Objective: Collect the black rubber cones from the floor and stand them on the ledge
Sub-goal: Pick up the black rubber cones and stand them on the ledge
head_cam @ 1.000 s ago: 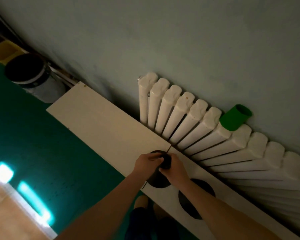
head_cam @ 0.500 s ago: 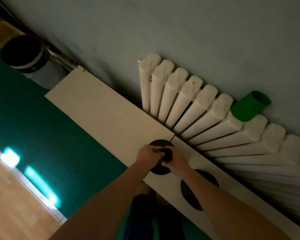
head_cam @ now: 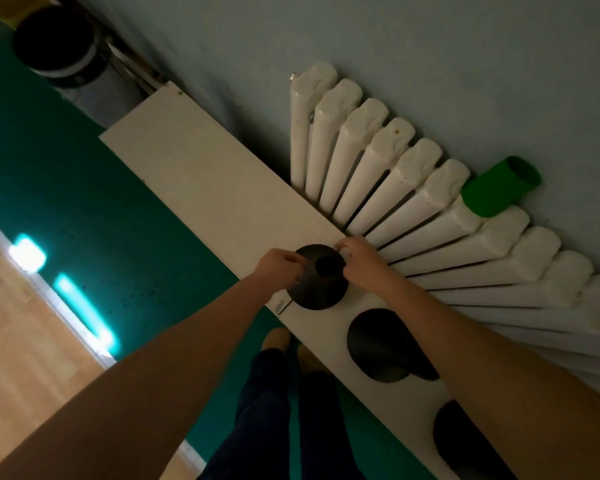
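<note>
Three black cones stand on the white ledge.

right forearm covers part of second cone; bottom edge cuts third cone.

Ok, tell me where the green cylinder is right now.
Head view, upper right: the green cylinder sits on top of the white radiator, against the wall.

Left hand and right hand hold the black cone from either side, upright on the white ledge. A second cone stands beside it, a third cone beyond, with the radiator right behind.
</note>
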`<action>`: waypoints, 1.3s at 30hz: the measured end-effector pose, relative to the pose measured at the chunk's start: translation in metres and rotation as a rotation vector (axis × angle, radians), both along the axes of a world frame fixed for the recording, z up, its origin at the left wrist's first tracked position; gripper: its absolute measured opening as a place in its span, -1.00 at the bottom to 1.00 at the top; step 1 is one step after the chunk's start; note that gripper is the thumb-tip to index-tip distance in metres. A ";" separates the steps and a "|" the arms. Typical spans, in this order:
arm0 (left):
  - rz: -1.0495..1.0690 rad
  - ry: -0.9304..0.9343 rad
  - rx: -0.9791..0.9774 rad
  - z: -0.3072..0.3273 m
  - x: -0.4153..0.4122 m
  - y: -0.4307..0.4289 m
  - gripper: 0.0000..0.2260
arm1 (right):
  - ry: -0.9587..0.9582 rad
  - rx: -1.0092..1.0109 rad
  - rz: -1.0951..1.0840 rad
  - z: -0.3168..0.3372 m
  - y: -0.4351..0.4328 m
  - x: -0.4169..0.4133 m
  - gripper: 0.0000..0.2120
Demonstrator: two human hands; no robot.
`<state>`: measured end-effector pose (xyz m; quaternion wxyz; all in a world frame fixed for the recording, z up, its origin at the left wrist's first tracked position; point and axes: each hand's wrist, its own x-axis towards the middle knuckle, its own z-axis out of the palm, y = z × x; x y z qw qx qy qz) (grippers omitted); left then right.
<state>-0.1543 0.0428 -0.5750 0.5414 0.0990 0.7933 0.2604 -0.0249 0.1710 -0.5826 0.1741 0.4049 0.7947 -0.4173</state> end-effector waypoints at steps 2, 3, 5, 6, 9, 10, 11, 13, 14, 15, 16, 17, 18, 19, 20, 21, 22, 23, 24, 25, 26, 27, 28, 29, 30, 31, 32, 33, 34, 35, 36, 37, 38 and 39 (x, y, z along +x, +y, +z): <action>0.071 -0.020 0.018 0.008 0.002 -0.006 -0.84 | 0.028 0.044 0.007 0.010 0.001 -0.003 -0.57; 0.111 -0.020 0.030 0.014 0.005 -0.011 -0.85 | 0.040 0.062 0.034 0.016 -0.002 -0.006 -0.58; 0.164 -0.021 0.052 0.025 0.008 -0.021 -0.85 | 0.076 0.074 0.078 0.027 -0.009 -0.014 -0.55; 0.193 -0.019 0.062 0.033 0.009 -0.029 -0.84 | 0.091 0.070 0.110 0.034 -0.015 -0.020 -0.52; 0.273 0.014 0.070 0.055 0.009 -0.062 -0.78 | 0.115 0.061 0.242 0.053 -0.037 -0.043 -0.46; 0.304 0.038 0.072 0.063 0.010 -0.077 -0.77 | 0.118 0.058 0.304 0.060 -0.046 -0.051 -0.46; 0.349 0.068 0.078 0.071 0.011 -0.097 -0.77 | 0.121 0.055 0.378 0.068 -0.058 -0.061 -0.47; 0.425 0.105 0.078 0.086 0.014 -0.130 -0.78 | 0.120 0.052 0.491 0.082 -0.079 -0.079 -0.48; 0.458 0.121 0.069 0.092 0.016 -0.148 -0.78 | 0.123 0.045 0.544 0.089 -0.092 -0.086 -0.49; 0.499 0.149 0.062 0.102 0.020 -0.171 -0.77 | 0.131 0.040 0.611 0.098 -0.111 -0.095 -0.51; 0.535 0.170 0.059 0.110 0.024 -0.190 -0.77 | 0.139 0.035 0.669 0.106 -0.128 -0.100 -0.52; 0.569 0.187 0.054 0.117 0.029 -0.206 -0.76 | 0.149 0.028 0.720 0.113 -0.145 -0.105 -0.54; 0.614 0.210 0.054 0.125 0.034 -0.225 -0.75 | 0.160 0.026 0.775 0.120 -0.164 -0.109 -0.57; 0.666 0.229 0.051 0.132 0.039 -0.241 -0.76 | 0.169 0.033 0.826 0.126 -0.183 -0.112 -0.59; 0.737 0.244 0.047 0.141 0.047 -0.262 -0.76 | 0.181 0.048 0.890 0.133 -0.205 -0.115 -0.61; 0.797 0.252 0.047 0.149 0.054 -0.279 -0.77 | 0.186 0.063 0.941 0.138 -0.225 -0.116 -0.63; 0.853 0.264 0.051 0.156 0.062 -0.295 -0.77 | 0.189 0.079 0.985 0.143 -0.243 -0.117 -0.64; 0.918 0.285 0.059 0.163 0.073 -0.319 -0.77 | 0.199 0.096 1.052 0.149 -0.271 -0.116 -0.64; 0.959 0.300 0.072 0.168 0.082 -0.337 -0.77 | 0.203 0.111 1.102 0.154 -0.290 -0.115 -0.64; 1.003 0.311 0.080 0.170 0.090 -0.353 -0.77 | 0.212 0.122 1.140 0.158 -0.308 -0.113 -0.64; 1.075 0.319 0.085 0.174 0.105 -0.379 -0.77 | 0.227 0.128 1.196 0.163 -0.336 -0.108 -0.65; 1.130 0.315 0.089 0.175 0.116 -0.398 -0.76 | 0.232 0.132 1.231 0.166 -0.356 -0.103 -0.67; 1.185 0.312 0.089 0.176 0.129 -0.416 -0.76 | 0.230 0.134 1.264 0.169 -0.375 -0.096 -0.69; 1.256 0.309 0.089 0.177 0.150 -0.443 -0.77 | 0.230 0.133 1.315 0.173 -0.406 -0.085 -0.71; 1.318 0.303 0.094 0.176 0.169 -0.466 -0.79 | 0.221 0.129 1.343 0.174 -0.431 -0.074 -0.73; 1.379 0.291 0.096 0.175 0.185 -0.484 -0.80 | 0.210 0.108 1.353 0.176 -0.453 -0.063 -0.76; 1.461 0.271 0.103 0.173 0.208 -0.507 -0.81 | 0.200 0.069 1.373 0.176 -0.481 -0.048 -0.78; 1.539 0.247 0.117 0.170 0.229 -0.526 -0.80 | 0.192 0.031 1.385 0.176 -0.505 -0.034 -0.80; 1.626 0.227 0.138 0.168 0.250 -0.543 -0.78 | 0.187 0.007 1.405 0.176 -0.528 -0.019 -0.82; 1.730 0.208 0.164 0.165 0.279 -0.565 -0.77 | 0.184 -0.014 1.447 0.173 -0.559 0.003 -0.82; 1.815 0.193 0.188 0.162 0.303 -0.583 -0.75 | 0.177 -0.032 1.477 0.169 -0.584 0.021 -0.81; 1.879 0.179 0.205 0.160 0.323 -0.595 -0.75 | 0.167 -0.047 1.502 0.167 -0.604 0.036 -0.80; 1.942 0.166 0.211 0.159 0.350 -0.613 -0.74 | 0.151 -0.057 1.547 0.164 -0.631 0.058 -0.79; 1.977 0.156 0.212 0.158 0.375 -0.626 -0.75 | 0.139 -0.051 1.587 0.161 -0.651 0.076 -0.79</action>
